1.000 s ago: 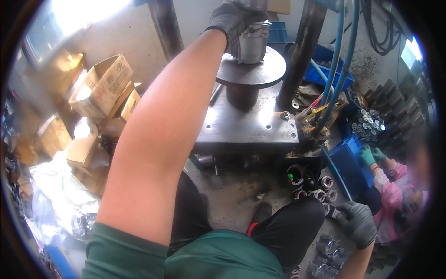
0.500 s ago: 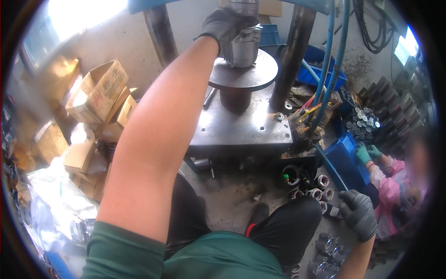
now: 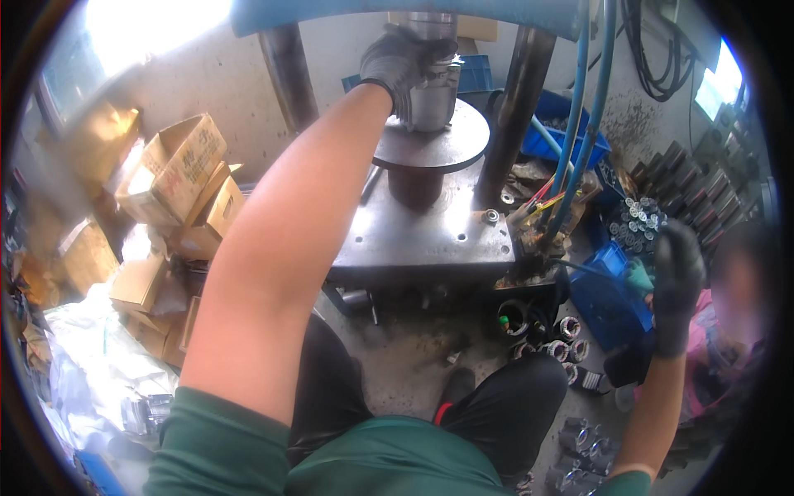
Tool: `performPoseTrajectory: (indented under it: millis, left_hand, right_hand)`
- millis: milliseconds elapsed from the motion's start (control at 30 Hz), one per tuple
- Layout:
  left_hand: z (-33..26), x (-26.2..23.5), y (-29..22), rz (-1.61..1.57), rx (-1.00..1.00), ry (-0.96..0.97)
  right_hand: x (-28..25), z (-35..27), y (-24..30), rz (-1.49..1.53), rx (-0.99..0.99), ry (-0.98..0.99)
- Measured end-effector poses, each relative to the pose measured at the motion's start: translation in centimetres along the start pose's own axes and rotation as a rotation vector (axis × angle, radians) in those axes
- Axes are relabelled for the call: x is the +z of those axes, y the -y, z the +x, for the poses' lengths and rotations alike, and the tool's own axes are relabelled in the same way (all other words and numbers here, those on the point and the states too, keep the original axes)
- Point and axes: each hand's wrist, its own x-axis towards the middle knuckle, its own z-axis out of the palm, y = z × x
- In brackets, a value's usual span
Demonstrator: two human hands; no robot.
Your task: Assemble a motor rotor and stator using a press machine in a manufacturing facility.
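Note:
My left hand (image 3: 395,66), in a grey glove, reaches far forward with its fingers against the side of a silver metal cylindrical housing (image 3: 432,103). The housing stands upright on a round steel plate (image 3: 463,147), beneath the blue crossbeam of a press (image 3: 405,10). A narrower metal cylinder (image 3: 432,23) sits directly above the housing; my glove partly covers where they meet. At the right, my gloved right hand (image 3: 678,285) is raised with fingers stretched upward and nothing visible in it. It overlaps the view of a co-worker in pink.
Dark posts (image 3: 521,103) flank the round plate, and blue hoses (image 3: 592,124) hang at the right. Cardboard boxes (image 3: 169,174) are piled left. A blue crate (image 3: 608,302) stands near the co-worker (image 3: 728,331). Ring-shaped metal parts (image 3: 569,328) lie on the floor by my right knee.
My right hand has risen from beside my right knee, its fingers now pointing up. My left hand remains at the housing. The whole view has shifted slightly.

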Motion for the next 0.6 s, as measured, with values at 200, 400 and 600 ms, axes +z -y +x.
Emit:
performPoseTrajectory:
  millis: [200, 400, 600]
  left_hand:
    - [0.3, 0.9, 0.6, -0.002, 0.050, -0.139]
    - [0.4, 0.4, 0.6, 0.056, 0.011, -0.117]
    - [0.3, 0.8, 0.7, 0.041, 0.097, -0.188]
  right_hand:
    - [1.7, 6.4, -2.4, 0.239, 0.150, -0.021]
    - [-2.7, -3.5, -1.9, -0.208, -0.053, 0.490]
    - [-5.2, -13.4, 1.4, -0.019, 0.055, 1.125]
